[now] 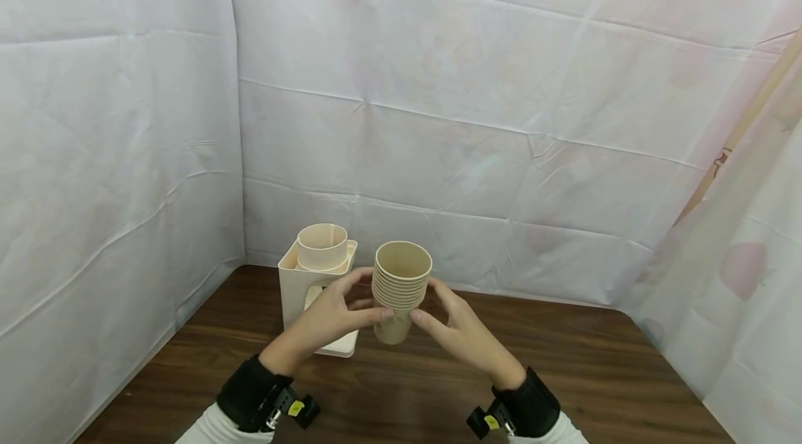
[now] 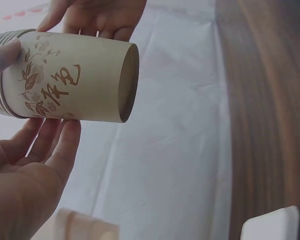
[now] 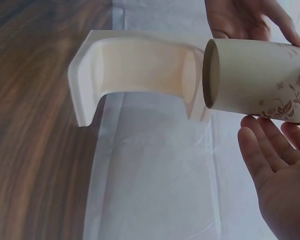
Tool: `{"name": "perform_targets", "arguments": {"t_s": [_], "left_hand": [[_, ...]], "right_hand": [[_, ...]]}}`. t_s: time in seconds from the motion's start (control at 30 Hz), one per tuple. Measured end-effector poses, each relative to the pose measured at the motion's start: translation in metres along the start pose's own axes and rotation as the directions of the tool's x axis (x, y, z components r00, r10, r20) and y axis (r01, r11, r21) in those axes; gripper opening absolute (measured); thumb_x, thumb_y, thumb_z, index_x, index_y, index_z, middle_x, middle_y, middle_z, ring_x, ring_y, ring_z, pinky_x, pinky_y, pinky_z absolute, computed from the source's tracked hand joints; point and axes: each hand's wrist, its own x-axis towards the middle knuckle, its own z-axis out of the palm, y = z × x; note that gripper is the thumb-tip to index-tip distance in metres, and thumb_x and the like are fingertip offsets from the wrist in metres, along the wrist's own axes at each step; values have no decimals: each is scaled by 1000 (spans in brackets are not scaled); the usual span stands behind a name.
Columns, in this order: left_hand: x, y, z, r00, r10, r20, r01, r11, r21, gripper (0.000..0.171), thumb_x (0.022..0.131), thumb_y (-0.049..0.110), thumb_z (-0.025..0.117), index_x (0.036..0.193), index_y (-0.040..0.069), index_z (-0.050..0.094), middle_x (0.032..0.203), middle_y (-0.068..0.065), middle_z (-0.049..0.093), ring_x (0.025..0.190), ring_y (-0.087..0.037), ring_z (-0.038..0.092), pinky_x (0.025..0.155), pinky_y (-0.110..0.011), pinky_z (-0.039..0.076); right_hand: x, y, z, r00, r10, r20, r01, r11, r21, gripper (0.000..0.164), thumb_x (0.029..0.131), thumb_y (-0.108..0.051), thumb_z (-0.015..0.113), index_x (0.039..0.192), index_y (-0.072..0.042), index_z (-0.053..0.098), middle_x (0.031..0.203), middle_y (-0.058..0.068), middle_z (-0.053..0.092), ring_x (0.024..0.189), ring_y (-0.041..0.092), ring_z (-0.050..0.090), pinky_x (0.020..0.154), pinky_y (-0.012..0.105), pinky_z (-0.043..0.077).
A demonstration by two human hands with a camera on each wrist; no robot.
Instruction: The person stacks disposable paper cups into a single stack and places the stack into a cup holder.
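A nested stack of beige paper cups (image 1: 393, 327) is held above the table, mouths up and slightly tilted. My left hand (image 1: 326, 315) grips it from the left, thumb on the near side and fingers round the back. On the opposite side my right hand (image 1: 464, 333) holds the stack between thumb and fingers. Brown leaf patterns and characters decorate the outermost cup (image 2: 97, 75) in the left wrist view. Just behind and left of the stack stands a cream cup dispenser (image 1: 294, 298) with a round open tube (image 1: 321, 256) at its top.
The dispenser's flat base (image 1: 341, 346) sits on the dark wooden table (image 1: 564, 360), partly behind my left hand. White cloth (image 1: 438, 82) hangs behind the table and along its left side. A patterned curtain (image 1: 745, 277) hangs at the right.
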Motion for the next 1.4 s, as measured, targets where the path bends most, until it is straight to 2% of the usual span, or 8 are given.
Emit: {"name": "perform_targets", "arguments": {"t_s": [0.2,0.33,0.53,0.6,0.77,0.93,1.17,1.4], "left_hand": [[5,14,-15,999,33,-29,-32,999,35,62,83,22,72,136,20,40,136,-8,44,115,-26,51,89,-42,50],[9,22,-24,998,53,-32,-51,997,66,57,84,23,70,133,20,43,134,-8,47,115,-26,51,88,-46,50],[10,36,-37,996,24,-84,-13,991,130,61,83,32,71,135,21,41,136,-6,45,118,-26,48,89,-48,49],[11,41,-41,995,46,-91,-32,988,151,60,83,32,71,135,20,42,135,-7,46,117,-27,49,87,-48,50],[14,49,-54,989,80,-126,-57,982,178,60,83,32,70,135,21,42,132,-8,49,115,-25,51,89,-51,48],[17,57,-65,983,63,-171,-28,980,199,65,84,36,68,139,20,37,133,-9,48,116,-24,50,92,-53,46],[23,66,-81,978,66,-196,-18,971,238,65,87,39,64,141,17,35,131,-11,48,114,-23,50,94,-55,44],[27,65,-96,978,51,-203,-3,972,233,66,86,38,65,141,14,35,130,-13,50,114,-23,50,96,-54,42]], "right_hand": [[21,-5,-1,999,-33,-21,33,999,0,49,97,-15,51,142,-12,31,132,3,48,120,18,44,98,52,41],[33,-9,-1,997,-69,-29,70,998,6,49,97,-11,49,142,-12,30,128,7,49,114,22,47,93,50,44],[51,-14,-1,999,-26,-27,28,998,64,47,98,-18,47,142,-13,31,130,5,48,111,20,49,88,46,48],[58,-17,0,999,-8,-32,10,997,75,47,99,-20,47,143,-14,31,131,4,47,112,18,48,90,44,47],[76,-23,3,998,-25,-54,28,998,58,49,99,-21,47,143,-11,30,129,8,49,112,19,48,90,44,47],[95,-27,3,995,-79,-68,82,996,47,48,98,-17,47,142,-7,31,126,13,52,109,22,51,87,45,49],[117,-26,1,993,-99,-64,104,991,81,47,97,-17,48,141,-6,34,127,14,52,110,24,51,91,45,47],[130,-27,6,995,-82,-58,84,996,39,50,98,-20,48,143,-7,31,128,13,51,110,20,51,91,44,47]]}}
